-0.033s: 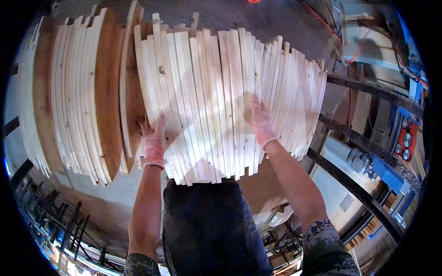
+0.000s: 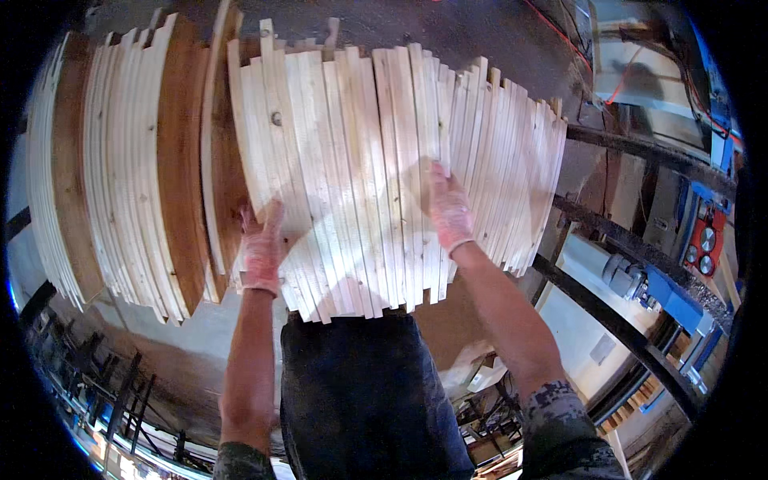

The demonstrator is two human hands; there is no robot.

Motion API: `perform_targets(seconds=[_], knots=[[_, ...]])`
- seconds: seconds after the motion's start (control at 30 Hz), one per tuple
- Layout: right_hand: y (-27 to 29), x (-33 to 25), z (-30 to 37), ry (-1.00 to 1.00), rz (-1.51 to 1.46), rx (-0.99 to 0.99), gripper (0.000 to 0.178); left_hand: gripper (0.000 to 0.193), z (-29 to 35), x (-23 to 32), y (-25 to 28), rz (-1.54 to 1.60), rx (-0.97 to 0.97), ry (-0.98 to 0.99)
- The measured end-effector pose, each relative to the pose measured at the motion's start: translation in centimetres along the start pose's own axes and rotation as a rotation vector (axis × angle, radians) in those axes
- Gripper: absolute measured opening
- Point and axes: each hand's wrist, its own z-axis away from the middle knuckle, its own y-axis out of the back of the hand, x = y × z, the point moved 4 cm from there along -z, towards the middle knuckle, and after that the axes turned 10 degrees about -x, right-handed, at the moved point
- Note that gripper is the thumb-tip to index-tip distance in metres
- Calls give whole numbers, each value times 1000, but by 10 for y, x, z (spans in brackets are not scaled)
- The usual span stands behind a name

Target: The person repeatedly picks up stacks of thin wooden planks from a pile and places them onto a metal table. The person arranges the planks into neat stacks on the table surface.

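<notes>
Still | left hand (image 2: 262, 248), right hand (image 2: 448, 210) unmoved | flat on slats (image 2: 352, 160)

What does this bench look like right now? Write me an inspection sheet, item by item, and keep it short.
Surface: a workbench, mostly covered by wood, with only a pale strip bare near the front edge.
Job's things: a bundle of pale wooden slats, lying side by side with uneven ends.
Clutter: a second stack of slats to the left, with some darker brown boards among them.
Grips: left hand, gloved, flat on the bundle's left edge; right hand, gloved, pressed on its right part; neither closed around a slat.
Cables: a red cable on the floor at upper right.
Surroundings: dark metal rails and a blue machine to the right.
</notes>
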Motion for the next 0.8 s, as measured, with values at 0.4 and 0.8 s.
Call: perform_targets(seconds=[0.4,0.8], knots=[[-16,-20,23,-278,-382,34,82,70,33,61,77,623,9,93],[-59,-22,132,-207,-629,209,84,99,162,154,169,543,67,-66]])
